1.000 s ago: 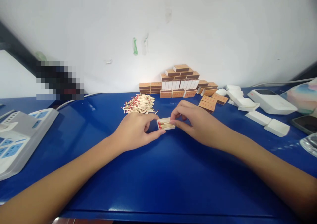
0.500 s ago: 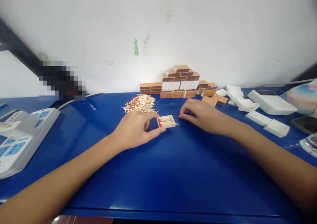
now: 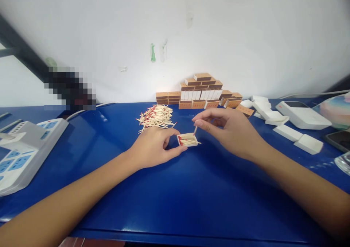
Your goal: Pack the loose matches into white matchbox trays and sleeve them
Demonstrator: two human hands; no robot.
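My left hand (image 3: 155, 146) grips the left end of a small matchbox tray (image 3: 194, 143) between thumb and fingers, on the blue table. Several red-tipped matches (image 3: 188, 142) lie in the tray, and one sticks out past its right end. My right hand (image 3: 226, 130) is closed in a pinch on a single match (image 3: 195, 130), held steeply tilted over the tray's far right corner. Behind my left hand spreads a loose pile of matches (image 3: 157, 116), heads pointing various ways.
Against the wall stands a stack of matchboxes (image 3: 201, 90). White box pieces (image 3: 269, 110) and a white device (image 3: 303, 114) lie on the right. A power strip (image 3: 32, 159) is at the left on the blue table (image 3: 175, 199). A clear object (image 3: 343, 162) sits at the right edge.
My right hand has come left to the tray, and a match now shows in its fingertips. A matchbox near that hand is now hidden behind it. The left hand keeps its grip.
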